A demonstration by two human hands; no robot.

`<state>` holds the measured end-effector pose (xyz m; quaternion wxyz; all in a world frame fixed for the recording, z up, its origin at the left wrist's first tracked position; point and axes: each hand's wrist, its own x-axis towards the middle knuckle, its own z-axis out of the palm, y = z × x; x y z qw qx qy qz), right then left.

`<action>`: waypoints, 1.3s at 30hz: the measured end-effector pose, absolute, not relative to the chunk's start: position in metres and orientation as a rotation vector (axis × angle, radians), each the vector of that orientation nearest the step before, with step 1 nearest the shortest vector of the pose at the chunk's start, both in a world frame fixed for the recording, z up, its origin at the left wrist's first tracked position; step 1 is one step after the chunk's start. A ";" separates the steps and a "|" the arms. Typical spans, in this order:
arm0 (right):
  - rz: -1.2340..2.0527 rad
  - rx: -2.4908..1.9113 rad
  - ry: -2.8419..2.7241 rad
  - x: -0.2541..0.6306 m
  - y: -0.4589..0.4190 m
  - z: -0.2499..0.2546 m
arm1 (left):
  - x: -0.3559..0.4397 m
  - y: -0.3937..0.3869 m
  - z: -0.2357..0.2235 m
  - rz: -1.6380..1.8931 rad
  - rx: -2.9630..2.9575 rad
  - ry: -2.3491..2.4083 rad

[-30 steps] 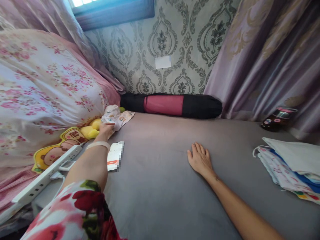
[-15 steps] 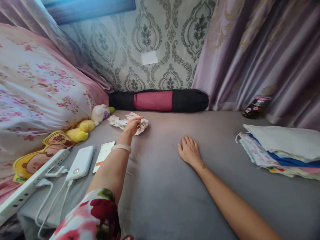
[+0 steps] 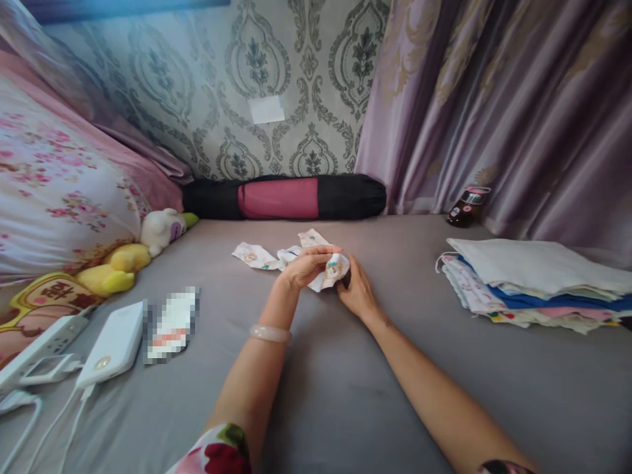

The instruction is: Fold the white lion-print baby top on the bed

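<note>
Head view: grey sheet (image 3: 557, 395) is the work surface; soft, so my guess is it could ruck up under a sideways drag and pull loose items with it. Black-and-red roll bag (image 3: 279, 197) lies along the far side, well apart from the hands; low risk. Stack of folded cloths (image 3: 538, 263) sits to the right, edges uneven, a cord hanging off its left side. A wide sweep of the right forearm could likely catch that cord or skew the layers.

Printed cloth (image 3: 334, 268) is mid-scene, crumpled, loose parts trailing left and far on the sheet. Main risk, I'd say: creases get locked in, or a trailing part folds under unseen, because it's bunched and not flat. Left hand (image 3: 311, 262) grips it, fingers curled over the top. Right hand (image 3: 359, 289) is curved at its right edge; can't tell if it pinches or only touches. If only touching, that edge could slip.

Power bank (image 3: 111, 345), near left, is cabled; a left elbow swing could tug it. Phone (image 3: 172, 326), flat just beside it, could get knocked the same way.
</note>
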<state>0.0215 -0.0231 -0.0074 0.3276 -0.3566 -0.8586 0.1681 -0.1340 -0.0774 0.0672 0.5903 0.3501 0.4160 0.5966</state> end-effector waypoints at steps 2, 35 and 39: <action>0.477 -0.871 -2.220 0.022 -0.019 -0.008 | -0.125 -0.079 0.068 1.381 0.822 0.948; 1.701 -0.884 -1.959 0.102 -0.031 0.169 | -0.109 -0.129 0.134 1.351 1.557 1.220; 1.461 -1.028 -2.209 0.105 -0.016 0.153 | -0.110 -0.111 0.107 1.340 1.466 1.252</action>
